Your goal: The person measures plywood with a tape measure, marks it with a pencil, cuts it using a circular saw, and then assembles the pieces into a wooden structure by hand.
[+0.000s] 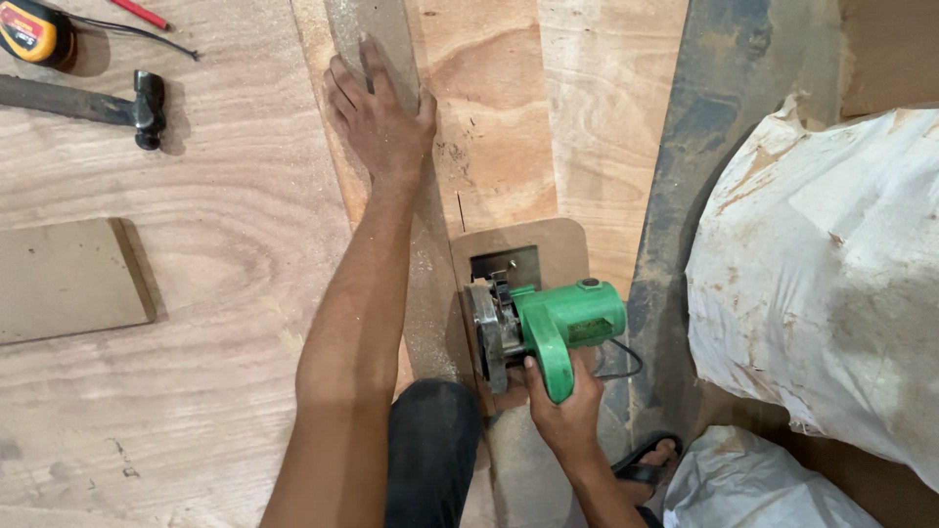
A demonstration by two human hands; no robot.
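Note:
My left hand (pixel 377 112) lies flat, fingers spread, pressing on a narrow grey-brown strip of board (pixel 377 29) that runs along a plywood sheet (pixel 499 117). My right hand (pixel 562 406) grips the handle of a green circular saw (pixel 553 328) whose round blade guard faces left. The saw rests on a brown base plate (pixel 562 244) on the plywood, just right of the strip. My dark-clothed knee (pixel 430 445) sits between my two arms.
A large plywood panel (pixel 196 342) covers the left. On it lie a hammer (pixel 137 108), a yellow tape measure (pixel 34 29), a red pencil (pixel 137 12) and a small flat board (pixel 64 279). White sacks (pixel 822 274) stand at the right, with a sandalled foot (pixel 650 460) below them.

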